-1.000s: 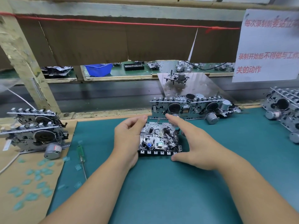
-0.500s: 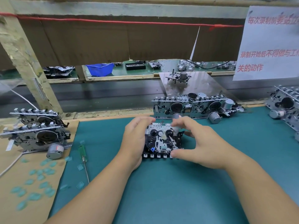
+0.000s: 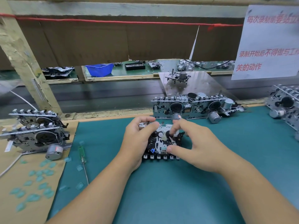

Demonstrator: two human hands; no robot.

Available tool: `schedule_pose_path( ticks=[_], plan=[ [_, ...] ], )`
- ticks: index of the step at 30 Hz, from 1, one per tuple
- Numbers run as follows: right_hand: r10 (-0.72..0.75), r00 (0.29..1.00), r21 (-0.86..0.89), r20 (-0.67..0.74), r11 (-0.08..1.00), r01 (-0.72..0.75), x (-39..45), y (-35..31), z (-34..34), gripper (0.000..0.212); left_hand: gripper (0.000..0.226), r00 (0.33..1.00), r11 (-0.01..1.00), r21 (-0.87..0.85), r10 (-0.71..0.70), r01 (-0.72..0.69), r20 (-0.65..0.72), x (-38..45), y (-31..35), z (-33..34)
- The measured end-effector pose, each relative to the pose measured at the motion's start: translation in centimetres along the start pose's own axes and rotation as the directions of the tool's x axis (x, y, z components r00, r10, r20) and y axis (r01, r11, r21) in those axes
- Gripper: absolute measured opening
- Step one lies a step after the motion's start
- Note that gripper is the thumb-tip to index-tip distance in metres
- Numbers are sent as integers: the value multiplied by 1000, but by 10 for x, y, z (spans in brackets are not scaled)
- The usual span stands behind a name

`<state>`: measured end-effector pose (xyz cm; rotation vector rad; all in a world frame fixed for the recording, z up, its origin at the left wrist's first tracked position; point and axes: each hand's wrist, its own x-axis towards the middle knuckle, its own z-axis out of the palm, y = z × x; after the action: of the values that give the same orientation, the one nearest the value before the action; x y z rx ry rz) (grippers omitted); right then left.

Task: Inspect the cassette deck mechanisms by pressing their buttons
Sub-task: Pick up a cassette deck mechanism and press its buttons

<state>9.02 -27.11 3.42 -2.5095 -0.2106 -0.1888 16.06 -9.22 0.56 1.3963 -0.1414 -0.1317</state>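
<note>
A small metal cassette deck mechanism (image 3: 159,143) with a row of square buttons along its near edge is tilted up on the green mat (image 3: 161,191), between both hands. My left hand (image 3: 136,141) grips its left side, fingers curled over the top edge. My right hand (image 3: 199,149) holds its right side, thumb on the lower front near the buttons and fingers curled onto the top face around the reels. The mechanism's right side is hidden by my right hand.
Two joined deck mechanisms (image 3: 194,106) with motors lie just beyond the hands. Two stacked decks (image 3: 36,135) sit at left on cardboard, others (image 3: 286,105) at the right edge. A green screwdriver (image 3: 83,159) and several small teal plastic bits (image 3: 37,183) lie left of the mat.
The mechanism has been tipped up from flat on the mat. My left fingers have curled over its top edge, and my right fingers have bent from reaching flat onto its top face.
</note>
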Motion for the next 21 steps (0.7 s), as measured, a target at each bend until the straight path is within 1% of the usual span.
schedule_pose_path(
  ticks=[2, 4, 6, 8, 10, 12, 14, 16, 18, 21],
  plan=[
    [25, 1000, -13, 3, 1000, -25, -1, -1, -1, 41, 24, 1000, 1000, 22, -16, 16, -8, 0, 0, 0],
    [32, 999, -10, -4, 999, -32, -1, -1, -2, 34, 32, 999, 999, 25, -31, 32, -20, 1, -1, 0],
    [22, 1000, -8, -13, 1000, -22, -1, -1, -3, 25, 27, 1000, 1000, 21, -18, 19, -22, 1, 0, 0],
    [-3, 1000, -29, -16, 1000, 2, -2, -5, 0, 25, 19, 1000, 1000, 30, 9, -9, -18, 0, 0, 1],
    [-6, 1000, -45, -21, 999, 5, -2, -11, 7, 25, 22, 1000, 998, 52, 24, -23, -9, -1, 0, 3],
    [24, 999, -88, -34, 996, -27, -4, -17, 16, 27, 30, 999, 998, 60, 34, -34, 2, -1, -1, 3],
    [73, 994, -143, -78, 986, -84, -5, -24, 22, 30, 33, 999, 997, 58, 44, -43, -4, -1, 0, 3],
    [126, 982, -188, -141, 970, -151, -7, -31, 24, 31, 31, 998, 996, 59, 63, -62, -15, -2, 0, 3],
    [168, 970, -254, -175, 944, -209, -8, -39, 26, 32, 29, 998, 996, 66, 53, -52, -16, -2, 1, 4],
    [178, 962, -332, -209, 912, -241, -8, -45, 27, 25, 31, 999, 997, 68, 38, -37, -12, -2, 2, 5]
  ],
)
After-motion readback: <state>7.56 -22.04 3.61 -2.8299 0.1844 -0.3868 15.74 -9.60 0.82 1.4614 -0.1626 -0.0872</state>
